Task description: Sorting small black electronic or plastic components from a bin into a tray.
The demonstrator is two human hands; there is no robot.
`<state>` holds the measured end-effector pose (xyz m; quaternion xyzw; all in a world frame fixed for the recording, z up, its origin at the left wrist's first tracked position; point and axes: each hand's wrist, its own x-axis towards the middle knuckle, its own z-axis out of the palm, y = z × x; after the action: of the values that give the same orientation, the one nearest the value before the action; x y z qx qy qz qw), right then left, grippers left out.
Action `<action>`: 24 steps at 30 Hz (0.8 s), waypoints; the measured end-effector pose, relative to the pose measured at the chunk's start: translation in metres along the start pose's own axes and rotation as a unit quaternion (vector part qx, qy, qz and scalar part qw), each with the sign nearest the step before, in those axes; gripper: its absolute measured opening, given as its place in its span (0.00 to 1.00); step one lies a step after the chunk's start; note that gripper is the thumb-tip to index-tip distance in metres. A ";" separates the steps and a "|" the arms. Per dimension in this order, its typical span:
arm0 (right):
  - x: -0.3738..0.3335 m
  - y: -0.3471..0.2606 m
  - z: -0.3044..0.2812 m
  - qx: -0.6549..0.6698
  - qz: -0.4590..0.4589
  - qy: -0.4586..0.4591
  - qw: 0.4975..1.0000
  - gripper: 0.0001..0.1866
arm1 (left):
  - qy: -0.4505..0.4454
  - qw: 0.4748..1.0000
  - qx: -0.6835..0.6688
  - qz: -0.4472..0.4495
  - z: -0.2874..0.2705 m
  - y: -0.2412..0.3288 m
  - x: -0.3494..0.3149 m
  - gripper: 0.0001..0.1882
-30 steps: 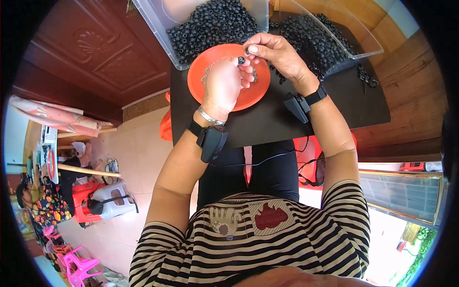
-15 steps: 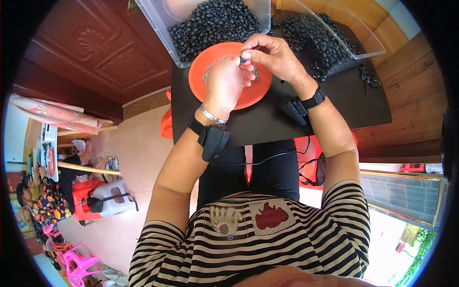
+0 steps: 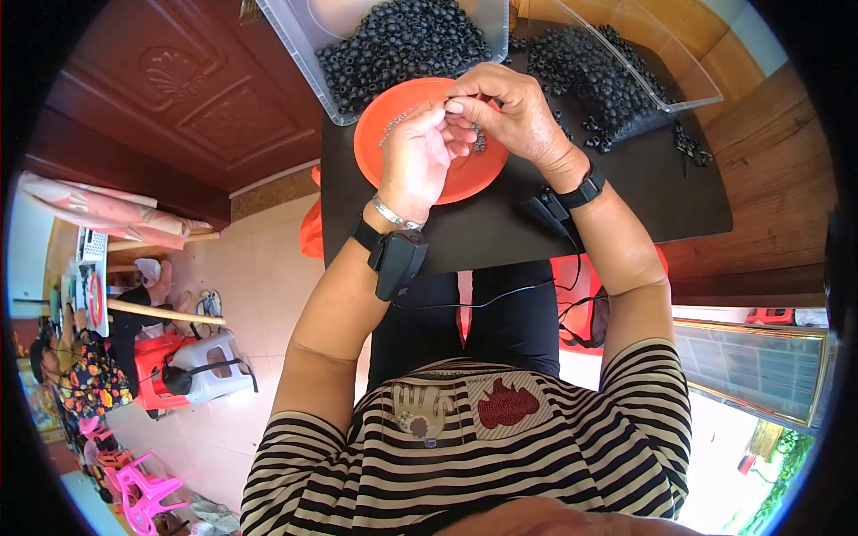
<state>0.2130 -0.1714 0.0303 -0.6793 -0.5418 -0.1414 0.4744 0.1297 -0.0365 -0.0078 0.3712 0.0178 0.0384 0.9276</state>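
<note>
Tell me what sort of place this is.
Probably a room in a home or small shop used for handwork: a clear bin heaped with small black parts stands ahead, with a carved brown panel and a pink plastic stool to the left.

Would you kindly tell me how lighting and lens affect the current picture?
Head view: lower right blown out to white, floor washed out in places; head view: black corners around the round fisheye image; head view: left hand and right hand distinct, but anything between their fingertips too small to identify.
</note>
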 end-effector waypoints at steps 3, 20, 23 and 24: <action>-0.001 -0.003 -0.002 0.026 0.044 -0.010 0.999 0.05 | -0.010 1.000 0.003 0.003 -0.001 0.000 0.001 0.11; 0.001 -0.002 0.001 -0.091 -0.089 0.021 0.992 0.15 | 0.004 0.999 -0.034 -0.006 0.001 0.002 -0.002 0.09; 0.002 -0.005 -0.001 -0.096 -0.093 0.021 0.991 0.16 | -0.009 0.999 -0.036 0.003 0.002 0.003 -0.003 0.10; 0.002 -0.006 -0.002 -0.097 -0.093 0.017 0.991 0.16 | -0.010 0.999 -0.036 0.003 0.003 0.003 -0.003 0.10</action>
<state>0.2091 -0.1717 0.0357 -0.6664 -0.5779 -0.2484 0.4004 0.1265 -0.0365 -0.0039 0.3381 0.0058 0.0380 0.9403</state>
